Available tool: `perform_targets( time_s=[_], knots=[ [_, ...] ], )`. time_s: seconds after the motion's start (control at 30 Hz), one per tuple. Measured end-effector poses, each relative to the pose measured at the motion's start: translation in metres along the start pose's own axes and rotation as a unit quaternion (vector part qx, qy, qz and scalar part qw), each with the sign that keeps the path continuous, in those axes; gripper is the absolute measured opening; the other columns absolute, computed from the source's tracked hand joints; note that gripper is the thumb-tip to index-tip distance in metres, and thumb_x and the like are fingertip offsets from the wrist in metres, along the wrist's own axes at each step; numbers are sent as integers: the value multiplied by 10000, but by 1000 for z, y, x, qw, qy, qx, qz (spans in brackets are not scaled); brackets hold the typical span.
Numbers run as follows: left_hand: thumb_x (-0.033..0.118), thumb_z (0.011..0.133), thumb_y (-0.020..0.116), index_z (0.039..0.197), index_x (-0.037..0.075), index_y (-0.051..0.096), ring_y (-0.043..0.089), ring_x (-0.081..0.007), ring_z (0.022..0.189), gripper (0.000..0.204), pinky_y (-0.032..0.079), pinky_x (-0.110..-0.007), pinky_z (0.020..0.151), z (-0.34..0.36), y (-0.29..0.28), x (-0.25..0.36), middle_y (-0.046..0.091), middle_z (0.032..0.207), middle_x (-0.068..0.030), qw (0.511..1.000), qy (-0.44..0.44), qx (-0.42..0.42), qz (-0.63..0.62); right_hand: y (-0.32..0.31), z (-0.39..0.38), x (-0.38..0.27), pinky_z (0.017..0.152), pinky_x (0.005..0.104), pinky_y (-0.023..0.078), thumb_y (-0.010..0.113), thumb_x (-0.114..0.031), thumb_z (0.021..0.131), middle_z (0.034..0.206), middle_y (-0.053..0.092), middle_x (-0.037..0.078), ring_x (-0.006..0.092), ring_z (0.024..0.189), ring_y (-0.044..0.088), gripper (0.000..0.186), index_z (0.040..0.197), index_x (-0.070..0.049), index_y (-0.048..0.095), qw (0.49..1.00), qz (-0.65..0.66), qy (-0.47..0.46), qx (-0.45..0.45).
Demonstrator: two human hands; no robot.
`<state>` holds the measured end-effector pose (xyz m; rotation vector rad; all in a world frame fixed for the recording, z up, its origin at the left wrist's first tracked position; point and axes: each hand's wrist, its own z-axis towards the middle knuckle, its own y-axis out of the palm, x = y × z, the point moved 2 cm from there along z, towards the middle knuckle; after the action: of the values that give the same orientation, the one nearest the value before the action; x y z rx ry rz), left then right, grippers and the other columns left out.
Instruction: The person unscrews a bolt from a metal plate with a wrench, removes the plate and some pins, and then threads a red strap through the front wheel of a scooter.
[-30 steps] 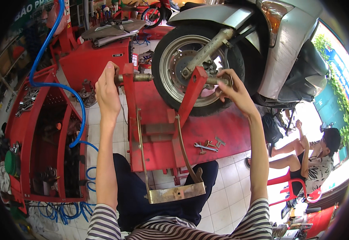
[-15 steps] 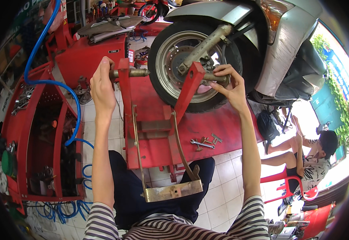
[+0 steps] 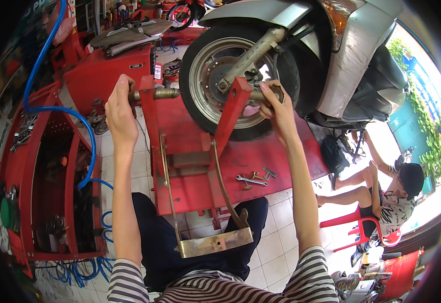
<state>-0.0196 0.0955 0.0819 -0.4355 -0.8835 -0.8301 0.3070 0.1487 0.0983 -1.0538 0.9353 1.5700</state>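
Red steel wheel clamp [image 3: 233,108] pinched the scooter's front tyre [image 3: 240,76]; left hand [image 3: 121,108] fisted its threaded handle [image 3: 157,94], right hand [image 3: 276,108] closed around the opposite knob; uneven tightening might tip the wheel

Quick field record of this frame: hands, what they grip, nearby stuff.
left hand: gripping the screw handle on the clamp's left side
right hand: on the clamp end at the wheel's right side
wheel: scooter front wheel, sitting between the red clamp arms
lift table: red, wrench and small parts lying on it
left of table: red tool cart, blue hose
right: seated person on red chair
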Motion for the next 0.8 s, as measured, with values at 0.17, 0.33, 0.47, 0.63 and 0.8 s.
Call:
perform_targets(
  time_s=[0.17,0.33,0.47,0.63,0.8],
  knots=[
    [389,1068,320,880,26,546,347,-141,535,467,262,-350,533,-2,0,4,495,662,-63,999,-37,-18,-11,-21,-2,14,556,213,379,629,-311,1005,877,538,-18,60,694,497,325,1277,-144,565,978,-146,-152,-7],
    [398,1067,326,885,39,565,348,-102,509,468,246,-325,489,-2,-1,2,503,655,-38,998,-46,-24,-22,-48,-4,16,613,261,402,198,-720,1003,945,605,31,115,783,551,827,1337,-38,524,989,-61,-14,-133],
    [404,1068,331,873,47,576,346,-75,498,474,248,-298,465,-2,1,2,513,648,-10,999,-37,-12,-36,-56,2,-5,789,274,461,433,-493,1053,1095,620,59,139,890,593,559,1341,-23,523,980,-93,42,-173],
    [406,1070,329,875,58,570,336,-62,499,466,245,-279,460,-2,0,0,507,638,8,998,-37,-19,-52,-48,-3,-33,1049,334,469,754,-24,854,1390,549,125,182,1267,550,608,1405,-41,498,962,-151,-111,-199],
    [406,1073,320,867,67,549,326,-48,504,458,233,-270,459,-1,1,0,487,630,16,997,-36,-26,-65,-52,4,-38,1036,346,480,623,-158,995,1392,553,140,203,1245,568,426,1384,-32,503,974,-109,31,-198]
  ],
)
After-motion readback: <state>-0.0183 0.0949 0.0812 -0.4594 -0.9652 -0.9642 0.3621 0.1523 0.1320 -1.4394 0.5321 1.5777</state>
